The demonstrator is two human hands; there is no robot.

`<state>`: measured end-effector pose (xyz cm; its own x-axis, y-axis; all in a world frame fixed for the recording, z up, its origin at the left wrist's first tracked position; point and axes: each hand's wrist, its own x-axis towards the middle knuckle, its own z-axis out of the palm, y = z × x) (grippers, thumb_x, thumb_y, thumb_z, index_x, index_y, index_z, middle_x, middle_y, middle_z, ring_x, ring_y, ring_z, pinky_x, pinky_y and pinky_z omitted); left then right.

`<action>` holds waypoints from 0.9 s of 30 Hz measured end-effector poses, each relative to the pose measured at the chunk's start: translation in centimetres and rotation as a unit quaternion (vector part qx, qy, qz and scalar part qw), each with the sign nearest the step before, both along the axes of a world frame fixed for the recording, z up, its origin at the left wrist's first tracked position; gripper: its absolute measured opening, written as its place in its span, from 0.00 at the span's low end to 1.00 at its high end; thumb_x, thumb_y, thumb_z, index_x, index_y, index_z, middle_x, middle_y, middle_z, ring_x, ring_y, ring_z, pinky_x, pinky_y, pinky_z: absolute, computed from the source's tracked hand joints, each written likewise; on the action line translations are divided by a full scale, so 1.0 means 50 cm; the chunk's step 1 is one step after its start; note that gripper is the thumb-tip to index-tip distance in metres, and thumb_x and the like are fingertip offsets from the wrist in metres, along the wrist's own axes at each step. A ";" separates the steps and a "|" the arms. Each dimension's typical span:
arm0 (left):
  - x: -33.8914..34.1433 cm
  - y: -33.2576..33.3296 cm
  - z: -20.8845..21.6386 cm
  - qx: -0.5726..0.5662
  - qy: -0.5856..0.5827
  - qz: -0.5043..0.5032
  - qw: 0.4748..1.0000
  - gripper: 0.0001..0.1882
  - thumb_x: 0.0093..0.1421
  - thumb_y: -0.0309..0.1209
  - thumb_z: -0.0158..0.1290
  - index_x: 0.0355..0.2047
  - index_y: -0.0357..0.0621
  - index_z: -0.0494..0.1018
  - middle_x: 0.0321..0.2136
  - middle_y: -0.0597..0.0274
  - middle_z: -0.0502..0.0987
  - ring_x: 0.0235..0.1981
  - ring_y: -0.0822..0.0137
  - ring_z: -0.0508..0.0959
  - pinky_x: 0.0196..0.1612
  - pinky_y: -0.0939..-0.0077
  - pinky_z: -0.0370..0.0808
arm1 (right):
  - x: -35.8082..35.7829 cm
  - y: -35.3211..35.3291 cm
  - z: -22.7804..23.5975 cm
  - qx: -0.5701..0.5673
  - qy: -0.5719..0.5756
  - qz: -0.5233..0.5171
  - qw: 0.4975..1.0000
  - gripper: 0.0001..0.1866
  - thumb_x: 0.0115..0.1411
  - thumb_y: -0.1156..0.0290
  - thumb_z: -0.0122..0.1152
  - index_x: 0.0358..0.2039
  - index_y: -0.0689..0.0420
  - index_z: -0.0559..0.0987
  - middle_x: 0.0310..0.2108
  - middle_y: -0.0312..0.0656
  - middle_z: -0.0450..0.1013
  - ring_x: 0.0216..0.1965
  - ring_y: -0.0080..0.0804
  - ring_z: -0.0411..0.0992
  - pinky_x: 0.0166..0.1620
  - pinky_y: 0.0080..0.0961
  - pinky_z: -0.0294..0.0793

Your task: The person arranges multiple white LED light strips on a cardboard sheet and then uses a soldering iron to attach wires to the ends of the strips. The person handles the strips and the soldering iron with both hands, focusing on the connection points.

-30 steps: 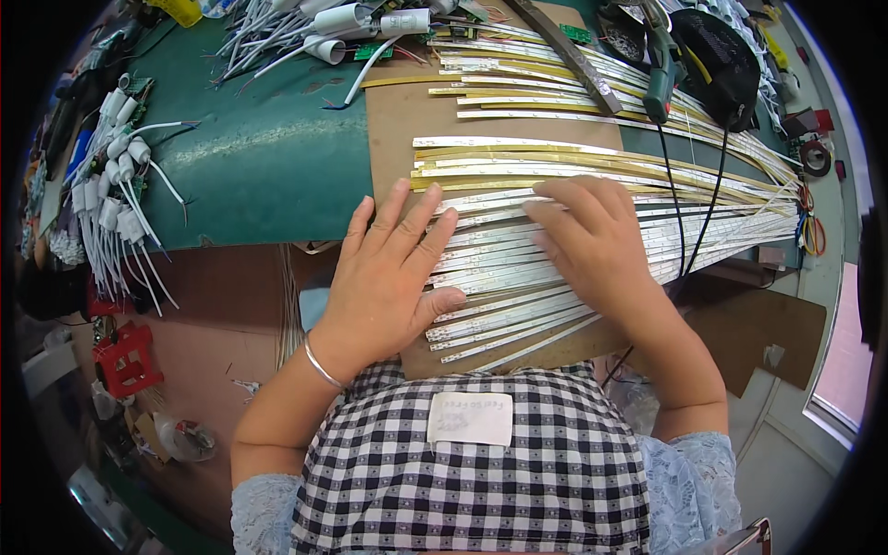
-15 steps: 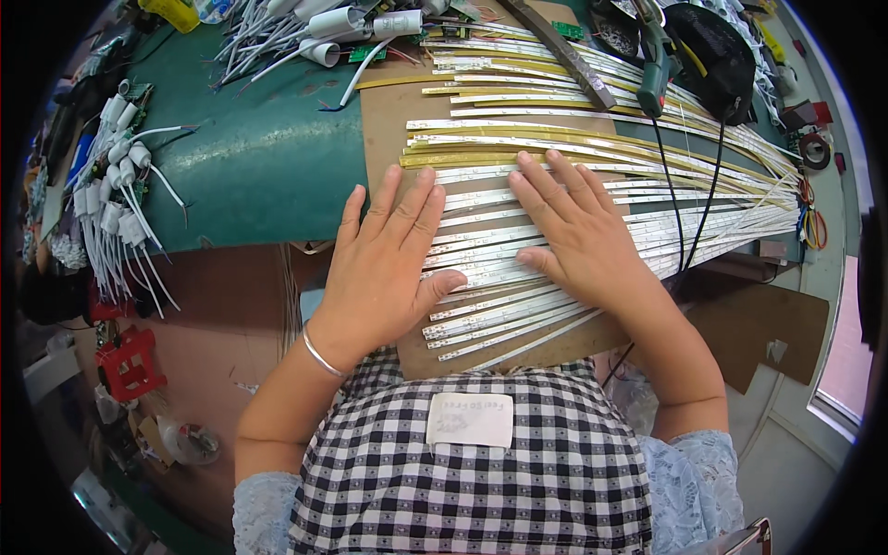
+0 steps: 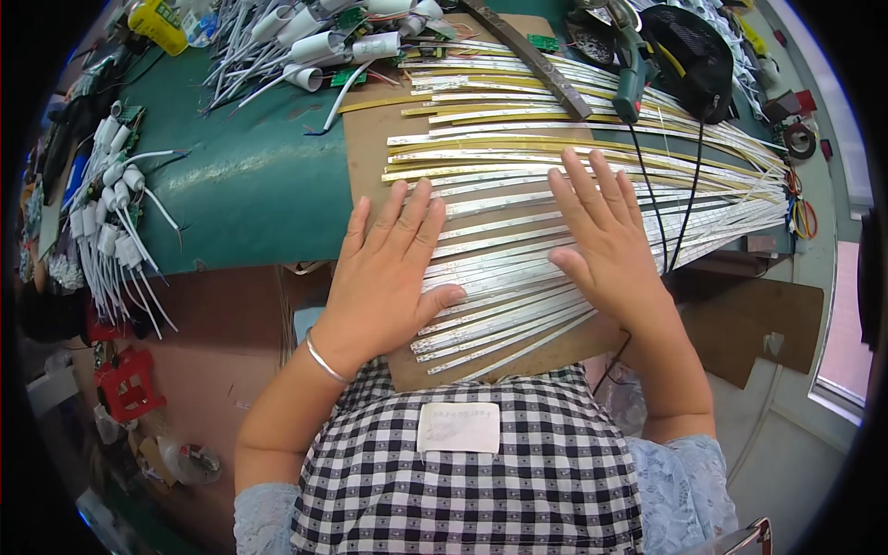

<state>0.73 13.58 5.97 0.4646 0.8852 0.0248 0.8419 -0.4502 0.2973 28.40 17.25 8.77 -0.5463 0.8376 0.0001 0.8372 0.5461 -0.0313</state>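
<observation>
Strips (image 3: 509,273), white w/ some yellow, fanned on brown board (image 3: 366,139), ctr of view.
L hand (image 3: 377,282) open, palm down at strips' L ends; R hand (image 3: 610,242) open, fingers spread, over their mid. Green tabletop (image 3: 250,208) under board; green-handled tool (image 3: 631,88) beyond R hand; wired white parts (image 3: 109,199) far L.

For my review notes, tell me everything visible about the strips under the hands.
The strips are long, narrow and thin, mostly white with some yellow, dotted with tiny details too small to identify. They fan out at the left and converge at the right, their left parts on a brown board. The left hand lies palm-down over several left ends, the right hand farther along.
</observation>
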 end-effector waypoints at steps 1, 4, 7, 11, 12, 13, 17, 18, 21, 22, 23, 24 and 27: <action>0.000 0.000 0.002 -0.005 -0.015 0.004 1.000 0.43 0.64 0.62 0.40 0.67 0.39 0.57 0.69 0.50 0.53 0.71 0.48 0.49 0.70 0.47 0.40 | 0.013 -0.005 0.002 -0.003 -0.027 -0.016 0.999 0.41 0.62 0.38 0.45 0.68 0.50 0.60 0.72 0.38 0.49 0.73 0.44 0.43 0.71 0.47 0.39; 0.006 -0.003 0.026 0.029 0.003 0.015 0.999 0.42 0.64 0.61 0.39 0.67 0.41 0.58 0.70 0.51 0.53 0.71 0.48 0.49 0.70 0.46 0.40 | 0.027 -0.012 -0.030 -0.031 -0.008 -0.019 0.999 0.38 0.63 0.41 0.47 0.67 0.52 0.62 0.71 0.40 0.51 0.72 0.45 0.45 0.71 0.47 0.42; 0.012 -0.005 0.051 0.053 0.028 -0.002 0.998 0.41 0.64 0.61 0.40 0.67 0.44 0.59 0.70 0.52 0.54 0.71 0.49 0.50 0.69 0.43 0.40 | 0.022 0.001 -0.030 -0.054 0.016 -0.035 0.998 0.38 0.65 0.43 0.47 0.68 0.53 0.60 0.71 0.40 0.51 0.72 0.43 0.45 0.71 0.47 0.42; 0.017 0.005 0.025 0.032 0.043 -0.020 0.998 0.42 0.62 0.58 0.46 0.67 0.42 0.57 0.69 0.52 0.54 0.71 0.49 0.51 0.70 0.46 0.41 | 0.013 0.002 -0.040 -0.026 -0.025 -0.035 0.999 0.40 0.65 0.42 0.46 0.70 0.52 0.56 0.72 0.40 0.49 0.73 0.41 0.43 0.71 0.46 0.41; 0.015 0.012 0.015 0.018 0.041 -0.013 0.999 0.42 0.62 0.56 0.48 0.68 0.41 0.56 0.69 0.52 0.54 0.71 0.49 0.52 0.70 0.47 0.41 | 0.015 0.005 -0.040 -0.026 -0.018 -0.028 0.999 0.39 0.65 0.42 0.46 0.70 0.52 0.56 0.72 0.40 0.49 0.73 0.41 0.43 0.71 0.45 0.40; 0.015 0.016 0.013 0.011 0.034 -0.010 0.999 0.42 0.61 0.54 0.49 0.68 0.41 0.56 0.69 0.52 0.54 0.71 0.49 0.52 0.71 0.48 0.42 | 0.019 0.006 -0.040 -0.028 -0.012 -0.023 0.999 0.39 0.65 0.42 0.45 0.70 0.52 0.56 0.72 0.40 0.48 0.73 0.41 0.43 0.71 0.45 0.40; 0.013 0.017 0.012 -0.011 0.025 -0.009 1.000 0.44 0.56 0.48 0.55 0.68 0.40 0.54 0.69 0.50 0.53 0.71 0.50 0.51 0.71 0.51 0.43 | 0.039 0.013 -0.046 -0.029 0.082 -0.015 0.996 0.38 0.65 0.43 0.47 0.69 0.53 0.58 0.72 0.41 0.49 0.73 0.42 0.44 0.71 0.45 0.41; 0.015 0.016 0.013 -0.013 0.029 -0.011 0.999 0.45 0.57 0.48 0.55 0.68 0.39 0.53 0.69 0.50 0.53 0.71 0.50 0.51 0.71 0.51 0.43 | 0.043 0.007 -0.046 -0.017 0.123 -0.035 0.992 0.38 0.65 0.44 0.47 0.68 0.53 0.59 0.72 0.42 0.49 0.73 0.42 0.44 0.71 0.46 0.42; 0.016 0.019 0.010 -0.010 0.046 -0.012 0.999 0.46 0.58 0.51 0.53 0.69 0.37 0.52 0.70 0.48 0.52 0.71 0.50 0.49 0.71 0.51 0.41 | 0.040 -0.001 -0.043 -0.020 0.002 -0.074 0.997 0.38 0.66 0.42 0.45 0.69 0.52 0.59 0.72 0.43 0.48 0.73 0.43 0.44 0.71 0.47 0.42; 0.014 0.018 0.010 -0.004 0.057 -0.012 0.998 0.46 0.58 0.52 0.52 0.69 0.37 0.51 0.70 0.48 0.52 0.71 0.50 0.49 0.71 0.50 0.41 | 0.036 0.002 -0.056 0.005 0.003 -0.068 0.998 0.39 0.66 0.40 0.43 0.69 0.52 0.59 0.72 0.43 0.49 0.73 0.43 0.45 0.71 0.47 0.43; 0.015 0.018 0.010 0.001 0.067 -0.012 0.998 0.46 0.59 0.53 0.52 0.69 0.36 0.51 0.70 0.48 0.52 0.72 0.50 0.49 0.71 0.50 0.41 | 0.041 0.002 -0.056 -0.001 0.004 -0.065 0.998 0.39 0.66 0.39 0.42 0.69 0.51 0.59 0.72 0.44 0.49 0.72 0.43 0.45 0.71 0.47 0.43; 0.017 0.019 0.014 -0.001 0.077 -0.014 0.997 0.47 0.59 0.55 0.50 0.68 0.35 0.52 0.70 0.49 0.52 0.72 0.50 0.48 0.71 0.49 0.40 | 0.045 0.004 -0.051 -0.007 0.004 -0.062 0.998 0.39 0.66 0.39 0.42 0.69 0.51 0.59 0.71 0.44 0.50 0.72 0.44 0.45 0.70 0.47 0.44; 0.020 0.023 0.039 0.012 0.111 -0.028 0.993 0.46 0.59 0.55 0.51 0.67 0.35 0.54 0.70 0.50 0.52 0.71 0.49 0.48 0.71 0.48 0.41 | 0.053 0.012 -0.040 -0.029 0.013 -0.053 0.998 0.39 0.65 0.39 0.43 0.68 0.51 0.60 0.71 0.44 0.51 0.72 0.44 0.47 0.69 0.47 0.46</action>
